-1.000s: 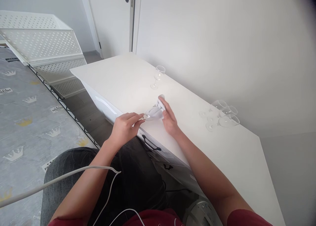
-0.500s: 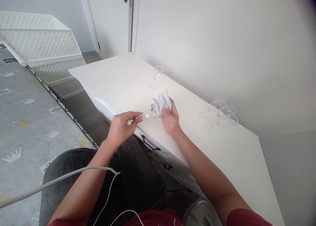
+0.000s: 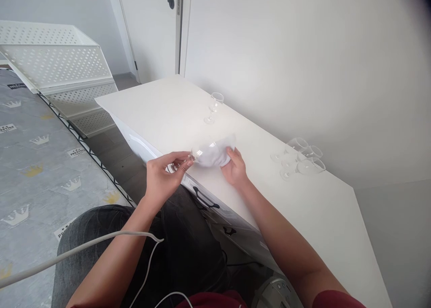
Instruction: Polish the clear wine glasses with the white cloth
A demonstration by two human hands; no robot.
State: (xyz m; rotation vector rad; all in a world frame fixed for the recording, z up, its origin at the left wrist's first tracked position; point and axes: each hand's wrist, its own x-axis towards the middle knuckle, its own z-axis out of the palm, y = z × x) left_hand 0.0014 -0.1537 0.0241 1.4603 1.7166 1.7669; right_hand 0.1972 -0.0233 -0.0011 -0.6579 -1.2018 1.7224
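My left hand (image 3: 163, 175) pinches the stem and foot of a clear wine glass (image 3: 202, 154) held on its side just above the white table (image 3: 175, 106). A white cloth (image 3: 218, 151) is stuffed in and around the glass's bowl, and my right hand (image 3: 235, 169) grips that cloth with fingers curled. Both hands hover near the table's front edge.
One clear glass (image 3: 213, 107) stands upright farther back on the table. Three more glasses (image 3: 301, 157) lie grouped near the wall at right. White perforated bins (image 3: 57, 65) stand at left beside a grey mattress (image 3: 30, 164). A white cable (image 3: 101, 240) crosses my lap.
My right hand has worked the cloth round the glass bowl and slid slightly lower and right. My left hand has turned the stem a little. The view tilted down slightly.
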